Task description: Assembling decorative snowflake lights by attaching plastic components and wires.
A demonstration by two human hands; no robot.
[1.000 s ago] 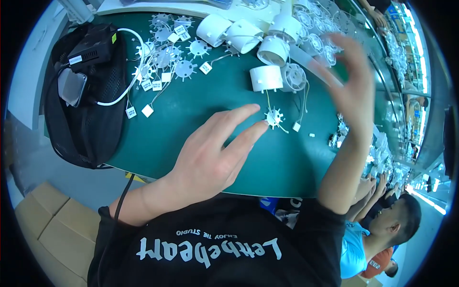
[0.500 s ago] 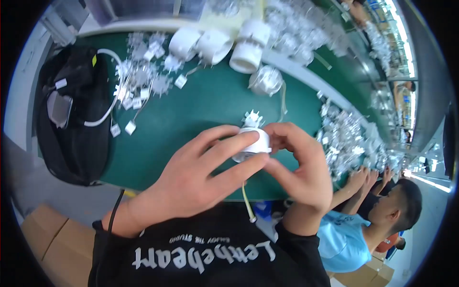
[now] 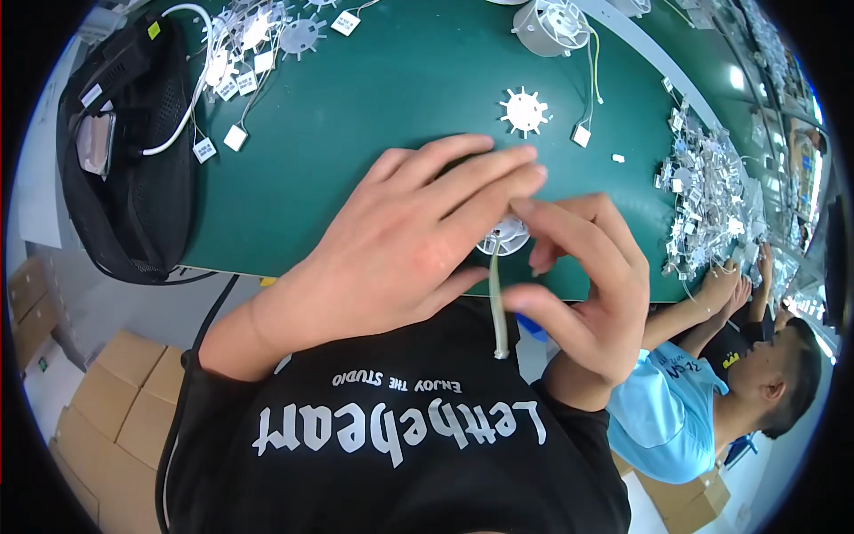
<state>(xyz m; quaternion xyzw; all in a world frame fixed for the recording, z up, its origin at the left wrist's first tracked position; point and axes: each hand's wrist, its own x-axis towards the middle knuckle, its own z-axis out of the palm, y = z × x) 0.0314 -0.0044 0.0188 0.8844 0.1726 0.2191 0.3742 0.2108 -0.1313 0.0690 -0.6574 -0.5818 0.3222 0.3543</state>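
My left hand [image 3: 418, 218] is bent over a white round plastic housing [image 3: 505, 240], its fingers covering most of it. Ribs inside the housing's near end show below the fingers. A flat pale cable [image 3: 498, 307] hangs from there toward my black shirt. My right hand [image 3: 587, 276] is at the housing's right side, index fingertip at its upper edge by my left fingers. Its thumb is spread away, touching nothing. Beyond the hands, a white toothed disc [image 3: 525, 112] lies flat on the green table [image 3: 374, 98].
Another white housing [image 3: 550, 28] with trailing wires and a small white connector block [image 3: 581, 135] stands farther back. Toothed discs with wired blocks [image 3: 258, 44] lie back left, beside a black bag [image 3: 133, 169]. A heap of parts [image 3: 707, 196] is at right, near a person in light blue [image 3: 667, 409].
The housing has turned so its ribbed end faces me. My right thumb has come off it. The toothed disc behind it now shows whole on the table. The view has shifted toward me.
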